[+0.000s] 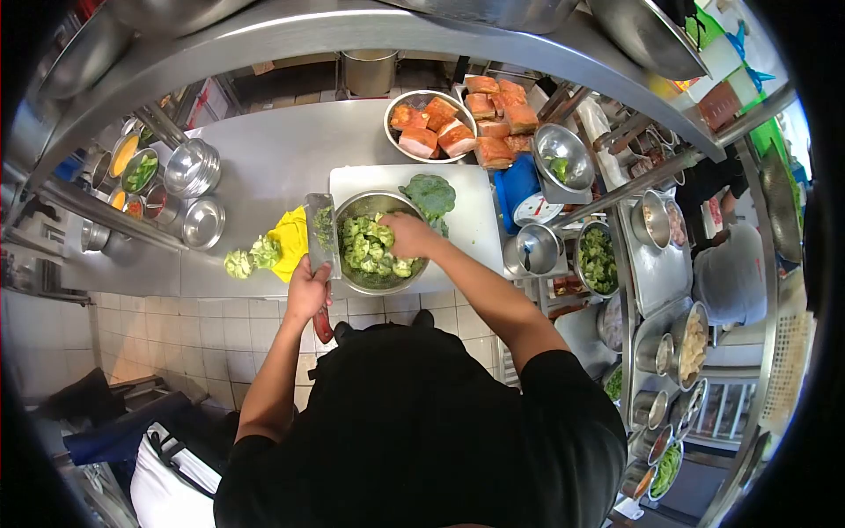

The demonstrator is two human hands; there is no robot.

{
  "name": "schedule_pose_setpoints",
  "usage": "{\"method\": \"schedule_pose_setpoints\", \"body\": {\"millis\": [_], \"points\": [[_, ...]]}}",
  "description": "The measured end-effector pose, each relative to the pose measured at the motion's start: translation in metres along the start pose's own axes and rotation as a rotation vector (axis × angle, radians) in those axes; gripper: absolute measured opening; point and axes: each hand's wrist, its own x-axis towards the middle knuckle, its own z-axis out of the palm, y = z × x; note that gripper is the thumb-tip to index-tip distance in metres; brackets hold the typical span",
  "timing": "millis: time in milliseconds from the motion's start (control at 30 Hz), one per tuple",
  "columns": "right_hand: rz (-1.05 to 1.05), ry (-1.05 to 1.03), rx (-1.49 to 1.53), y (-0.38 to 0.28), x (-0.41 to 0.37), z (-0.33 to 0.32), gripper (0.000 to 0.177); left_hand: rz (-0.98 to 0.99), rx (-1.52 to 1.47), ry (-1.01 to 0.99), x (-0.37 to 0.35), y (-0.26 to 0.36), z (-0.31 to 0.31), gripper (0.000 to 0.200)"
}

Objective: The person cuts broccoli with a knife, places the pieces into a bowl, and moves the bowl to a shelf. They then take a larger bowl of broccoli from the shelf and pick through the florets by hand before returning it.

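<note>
My left hand (307, 290) is closed round the red handle of a cleaver (323, 231). Its broad blade lies along the left side of a steel colander (345, 273), with green bits stuck to the metal. Cut broccoli florets (368, 246) fill the colander. My right hand (408, 236) reaches into it from the right, fingers curled against the florets and partly hidden among them. Beyond that hand, a whole broccoli head (429, 194) rests on the white cutting board (473, 238), which also carries the colander.
A yellow cloth (289, 242) and broccoli stalks (251, 258) lie left of the board. Behind it stands a bowl of pork chunks (437, 132), beside more stacked pork (500, 114). Steel bowls (192, 167) sit left; a scale (537, 209) stands right. An overhead shelf (352, 40) spans the back.
</note>
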Motion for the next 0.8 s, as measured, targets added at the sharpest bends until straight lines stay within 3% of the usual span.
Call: {"method": "schedule_pose_setpoints", "body": {"millis": [67,167,200,400,500,600,733,800], "points": [[-0.067,0.031,0.042,0.010,0.006,-0.011,0.057,0.011,-0.004,0.007,-0.002,-0.004,-0.006,0.014],[0.022,0.053,0.128,-0.009,-0.012,-0.047,0.055,0.019,-0.036,0.001,-0.005,-0.003,-0.010,0.014],[0.017,0.226,-0.021,-0.012,-0.020,-0.045,0.056,0.021,-0.051,-0.004,-0.005,-0.002,-0.011,0.014],[0.696,0.148,-0.006,-0.044,-0.083,-0.055,0.075,0.033,-0.086,-0.010,-0.007,0.000,-0.017,0.015],[0.703,0.197,0.077,-0.019,-0.098,0.001,0.066,0.044,-0.067,-0.054,-0.005,-0.003,-0.023,0.015],[0.682,0.242,1.250,-0.018,-0.102,0.039,0.053,0.039,-0.013,-0.093,-0.001,0.000,-0.025,0.016],[0.765,0.535,1.331,-0.023,-0.094,0.073,0.042,0.050,0.015,-0.137,0.006,0.014,-0.024,0.011],[0.785,0.497,1.409,-0.026,-0.112,0.074,0.039,0.089,-0.014,-0.186,0.011,0.015,-0.025,0.012]]}}
